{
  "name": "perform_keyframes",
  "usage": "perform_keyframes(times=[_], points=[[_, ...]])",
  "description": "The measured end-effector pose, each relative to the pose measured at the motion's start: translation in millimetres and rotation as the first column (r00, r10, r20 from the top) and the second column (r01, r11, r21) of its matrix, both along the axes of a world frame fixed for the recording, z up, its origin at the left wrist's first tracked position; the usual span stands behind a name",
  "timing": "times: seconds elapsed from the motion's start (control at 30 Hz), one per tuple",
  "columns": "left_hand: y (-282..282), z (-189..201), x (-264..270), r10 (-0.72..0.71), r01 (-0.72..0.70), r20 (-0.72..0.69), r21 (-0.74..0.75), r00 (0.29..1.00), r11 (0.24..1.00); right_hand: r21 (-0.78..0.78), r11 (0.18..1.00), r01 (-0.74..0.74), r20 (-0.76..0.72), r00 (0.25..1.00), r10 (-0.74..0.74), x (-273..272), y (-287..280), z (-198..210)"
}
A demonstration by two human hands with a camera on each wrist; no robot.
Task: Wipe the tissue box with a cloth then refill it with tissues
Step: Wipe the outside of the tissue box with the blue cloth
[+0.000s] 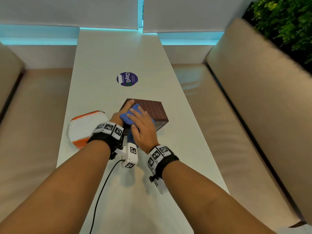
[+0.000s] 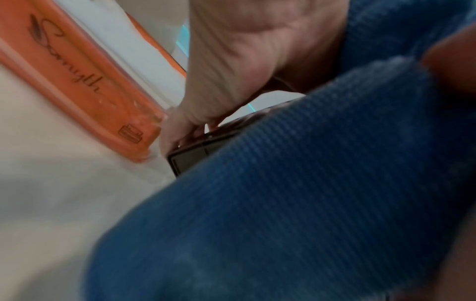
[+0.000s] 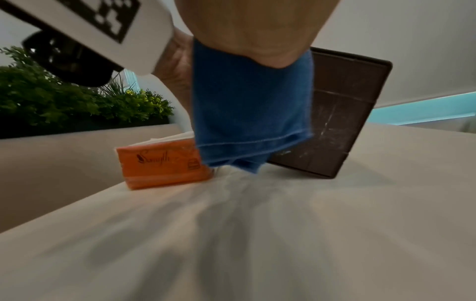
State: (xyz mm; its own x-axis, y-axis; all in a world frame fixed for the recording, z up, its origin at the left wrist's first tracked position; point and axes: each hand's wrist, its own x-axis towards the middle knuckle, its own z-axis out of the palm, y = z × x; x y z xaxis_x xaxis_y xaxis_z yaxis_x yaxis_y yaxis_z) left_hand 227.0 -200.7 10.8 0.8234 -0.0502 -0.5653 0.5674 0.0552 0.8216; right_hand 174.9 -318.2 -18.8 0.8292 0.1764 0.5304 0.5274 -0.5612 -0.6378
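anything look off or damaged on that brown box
Yes: the tissue box is tipped, not flat on the table, with pale scuff marks across its smooth dark panel. The blue cloth hangs over it.

Bare forearms, no sleeves. Each wrist wears a black strap (image 1: 103, 141) topped with white blocks of black-and-white square markers (image 1: 108, 128). White camera housing (image 1: 130, 157) under left wrist, black cable (image 1: 101, 191) trailing. Right strap (image 1: 166, 162) same, markers (image 1: 158, 153).
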Motion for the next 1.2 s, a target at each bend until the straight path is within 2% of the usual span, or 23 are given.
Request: perform_keyframes(times=[0.07,0.13,0.2,0.27,0.33,0.4,0.47,0.53,0.63,0.73,0.8,0.87,0.93,1.07,1.1,1.13,1.2], points=[[5.3,-5.4,0.9,-0.068,0.068,-0.005,-0.025,0.998,0.997,-0.036,0.999,-0.021,-0.012,1.000,0.020,2.2,-3.5,-2.0],[13.2,-27.9,15.4,-0.066,0.066,-0.072,-0.007,0.995,0.998,0.005,0.993,0.114,-0.169,0.979,-0.112,5.1,-10.7,2.5],[20.8,-62.7,35.0,-0.007,0.006,-0.177,-0.008,0.984,1.000,0.018,0.948,0.317,-0.341,0.893,-0.292,12.0,-23.7,5.9],[21.4,-74.5,41.0,0.029,-0.024,-0.216,0.024,0.976,0.999,-0.027,0.892,0.451,-0.500,0.767,-0.403,22.8,-41.8,9.9],[17.5,-62.7,34.6,0.052,-0.044,-0.213,0.043,0.976,0.998,-0.059,0.844,0.533,-0.628,0.637,-0.446,35.1,-55.9,16.0],[17.3,-62.5,36.0,0.072,-0.061,-0.196,0.064,0.978,0.996,-0.118,0.845,0.522,-0.674,0.583,-0.455,42.4,-57.6,24.5],[15.4,-62.0,35.6,0.083,-0.070,-0.190,0.077,0.978,0.995,-0.155,0.855,0.495,-0.641,0.608,-0.468,42.3,-51.0,31.1],[11.0,-52.1,30.5,0.109,-0.097,-0.176,0.072,0.978,0.993,-0.163,0.882,0.442,-0.591,0.672,-0.446,35.8,-38.2,40.1],[3.7,-33.1,22.2,0.106,-0.098,-0.142,0.065,0.984,0.993,-0.146,0.938,0.316,-0.540,0.768,-0.343,35.7,-15.7,48.8],[1.8,-21.0,18.7,0.092,-0.080,-0.128,0.092,0.988,0.992,-0.166,0.961,0.222,-0.494,0.824,-0.276,42.7,-7.0,48.0],[2.5,-14.9,14.2,0.089,-0.077,-0.129,0.100,0.988,0.992,-0.275,0.950,0.147,-0.461,0.847,-0.265,46.2,-12.9,42.9],[0.7,-8.2,6.5,0.091,-0.077,-0.126,0.117,0.988,0.990,-0.343,0.928,0.144,-0.452,0.841,-0.298,51.0,-23.7,35.3],[-2.0,-2.2,0.2,0.102,-0.089,-0.117,0.110,0.988,0.990,-0.346,0.916,0.203,-0.491,0.793,-0.361,57.5,-33.6,32.7],[-3.8,-2.4,2.5,0.120,-0.108,-0.130,0.098,0.984,0.989,-0.337,0.880,0.335,-0.651,0.592,-0.475,64.0,-34.1,39.1],[-4.7,-4.1,3.8,0.121,-0.109,-0.131,0.094,0.984,0.990,-0.359,0.870,0.338,-0.645,0.584,-0.493,61.7,-28.4,42.7],[-5.6,-5.1,5.0,0.124,-0.112,-0.128,0.092,0.984,0.989,-0.368,0.871,0.326,-0.621,0.611,-0.491,58.9,-21.3,45.0],[-5.7,-7.9,5.7,0.136,-0.125,-0.128,0.086,0.982,0.988,-0.351,0.901,0.256,-0.534,0.735,-0.417,50.3,-6.1,46.0]])
